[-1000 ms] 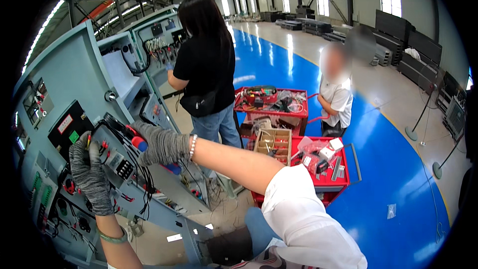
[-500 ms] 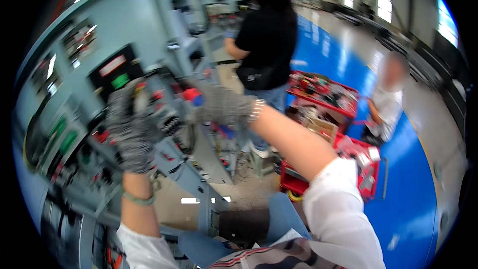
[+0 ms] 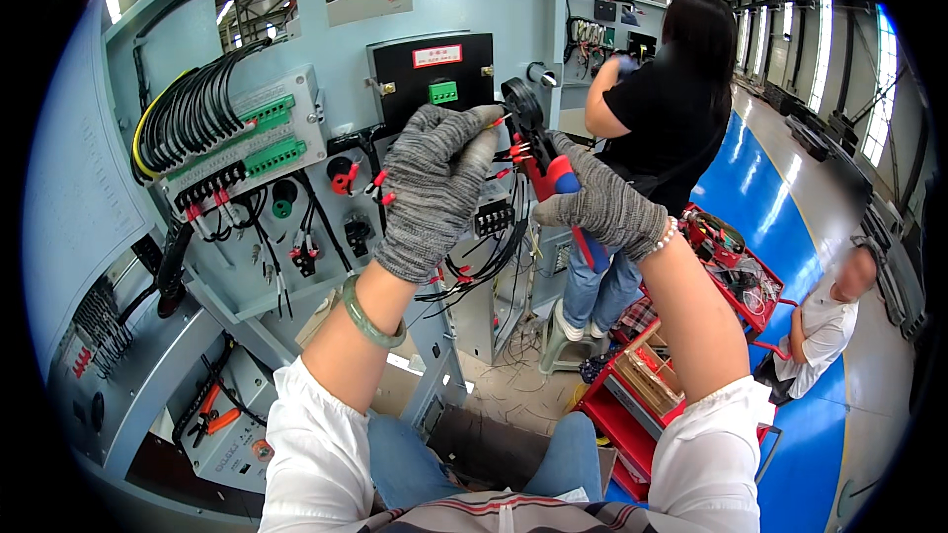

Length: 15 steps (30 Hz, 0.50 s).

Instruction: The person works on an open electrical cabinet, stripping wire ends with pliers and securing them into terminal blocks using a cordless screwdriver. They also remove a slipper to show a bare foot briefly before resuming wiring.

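My left hand (image 3: 432, 183), in a grey knit glove, is closed with thumb and fingertips pinching a thin wire end (image 3: 501, 121) with a red and yellowish tip. Wrapped in my right hand (image 3: 614, 207), also gloved, are crimping pliers (image 3: 561, 178) with red and blue handles. Their black head points up, close beside the pinched wire; I cannot tell whether they touch. Several wires with red sleeves (image 3: 519, 151) hang between the hands. Behind them, a black module (image 3: 432, 71) with a green connector is fixed on a light blue-grey cabinet panel (image 3: 341, 74).
Left on the panel, green terminal blocks (image 3: 272, 136) carry bundled black wires. A black terminal strip (image 3: 494, 220) hangs below my hands. One co-worker in black (image 3: 657, 109) stands at another cabinet; a person in white (image 3: 828, 331) is at right, beyond red tool carts (image 3: 632, 434).
The view has swung left, so the cabinet and both hands appear further right, and the blur has cleared. My right hand still holds the pliers, their head now upright near my left fingertips.
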{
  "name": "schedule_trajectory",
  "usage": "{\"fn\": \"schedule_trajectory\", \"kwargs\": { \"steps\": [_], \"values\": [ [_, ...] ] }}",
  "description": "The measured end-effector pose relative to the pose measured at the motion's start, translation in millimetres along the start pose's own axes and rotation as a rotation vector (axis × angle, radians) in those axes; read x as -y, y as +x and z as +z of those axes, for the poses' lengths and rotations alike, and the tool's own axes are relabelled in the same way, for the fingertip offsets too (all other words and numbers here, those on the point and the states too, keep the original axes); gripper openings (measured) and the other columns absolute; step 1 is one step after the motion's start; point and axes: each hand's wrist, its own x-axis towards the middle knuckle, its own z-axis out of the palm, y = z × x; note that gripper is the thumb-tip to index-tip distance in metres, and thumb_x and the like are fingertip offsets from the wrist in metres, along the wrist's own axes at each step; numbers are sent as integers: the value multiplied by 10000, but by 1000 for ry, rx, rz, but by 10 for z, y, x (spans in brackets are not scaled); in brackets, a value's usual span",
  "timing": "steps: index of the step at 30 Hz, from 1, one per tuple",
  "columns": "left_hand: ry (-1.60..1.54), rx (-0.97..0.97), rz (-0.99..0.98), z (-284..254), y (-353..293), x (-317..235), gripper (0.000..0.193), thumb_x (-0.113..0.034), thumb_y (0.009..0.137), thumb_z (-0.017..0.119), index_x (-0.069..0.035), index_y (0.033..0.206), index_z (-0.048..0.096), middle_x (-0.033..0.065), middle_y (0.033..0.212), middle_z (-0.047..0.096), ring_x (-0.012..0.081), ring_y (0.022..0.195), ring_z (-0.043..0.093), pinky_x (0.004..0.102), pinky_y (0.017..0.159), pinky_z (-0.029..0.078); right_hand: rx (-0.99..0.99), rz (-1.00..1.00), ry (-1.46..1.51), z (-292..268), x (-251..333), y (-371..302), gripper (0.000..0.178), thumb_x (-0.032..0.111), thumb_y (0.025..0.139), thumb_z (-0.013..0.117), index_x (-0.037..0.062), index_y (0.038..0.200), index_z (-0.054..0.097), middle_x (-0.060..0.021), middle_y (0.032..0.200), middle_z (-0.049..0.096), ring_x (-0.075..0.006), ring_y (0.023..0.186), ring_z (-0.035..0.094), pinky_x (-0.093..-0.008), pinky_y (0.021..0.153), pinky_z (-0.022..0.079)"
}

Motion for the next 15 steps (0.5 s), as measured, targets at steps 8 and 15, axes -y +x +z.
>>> {"fn": "schedule_trajectory", "kwargs": {
  "steps": [8,15],
  "values": [
    [-25,5,-68,22,16,3,188,-127,814,630,-41,975,673,126,830,602,243,735,601,321,667,494,-15,-16,-55,4,-15,-10,1003,389,623,787,7,1391,268,-240,1283,452,-310,1164,484,-357,979,389],
    [-18,-5,-50,51,13,17,180,-120,807,636,-33,960,672,128,819,605,242,723,596,328,653,492,-53,-113,-130,-17,-33,-22,921,349,661,776,10,1369,295,-232,1236,480,-306,1136,508,-363,967,406]
  ]
}}
